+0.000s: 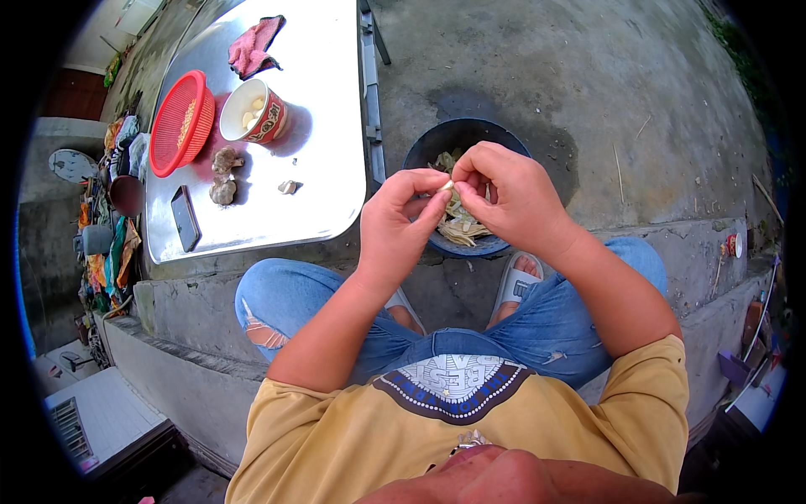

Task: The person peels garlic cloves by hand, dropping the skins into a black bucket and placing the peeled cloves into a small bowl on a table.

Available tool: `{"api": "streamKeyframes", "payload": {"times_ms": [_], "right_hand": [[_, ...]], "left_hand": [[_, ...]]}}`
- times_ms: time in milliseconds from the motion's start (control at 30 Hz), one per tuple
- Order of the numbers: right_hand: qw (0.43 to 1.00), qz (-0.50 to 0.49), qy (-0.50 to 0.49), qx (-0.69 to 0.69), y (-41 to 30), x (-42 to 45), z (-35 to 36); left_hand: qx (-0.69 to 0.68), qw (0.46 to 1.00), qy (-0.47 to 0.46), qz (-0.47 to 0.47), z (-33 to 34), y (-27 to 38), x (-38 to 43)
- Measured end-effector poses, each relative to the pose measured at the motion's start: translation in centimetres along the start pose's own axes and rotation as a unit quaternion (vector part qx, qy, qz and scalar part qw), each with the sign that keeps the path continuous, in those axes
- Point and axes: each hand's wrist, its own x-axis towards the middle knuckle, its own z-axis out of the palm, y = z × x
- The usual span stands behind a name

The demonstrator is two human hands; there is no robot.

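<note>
Between the fingertips of both hands is a small pale garlic clove (446, 186). My left hand (403, 211) pinches it with thumb and index finger, and my right hand (500, 186) grips its other side the same way. Below them stands a dark round bucket (420, 143) holding pale scraps that look like leaves and husks (463, 228). On the metal table (315, 220) to the left, a paper cup (267, 123) contains several peeled cloves (253, 114). Two garlic bulbs (223, 190) and a loose garlic piece (288, 187) lie near it.
A red plastic basket (165, 135) with yellowish kernels or beans, a smartphone (185, 217) and a pink cloth (255, 47) are also on the table. Wet concrete (554, 145) surrounds the bucket. A discarded paper cup (734, 245) lies on the step at right.
</note>
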Motion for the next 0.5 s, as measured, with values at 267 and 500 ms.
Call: {"api": "streamKeyframes", "payload": {"times_ms": [267,500], "right_hand": [[1.0,-0.021,0.003,-0.004,0.21,0.12,0.29],[0.999,0.007,-0.001,0.032,-0.09,0.22,0.35]], "left_hand": [[0.095,0.994,0.008,0.052,0.4,0.66,-0.29],[0.071,0.995,0.01,0.067,0.79,0.38,-0.57]]}}
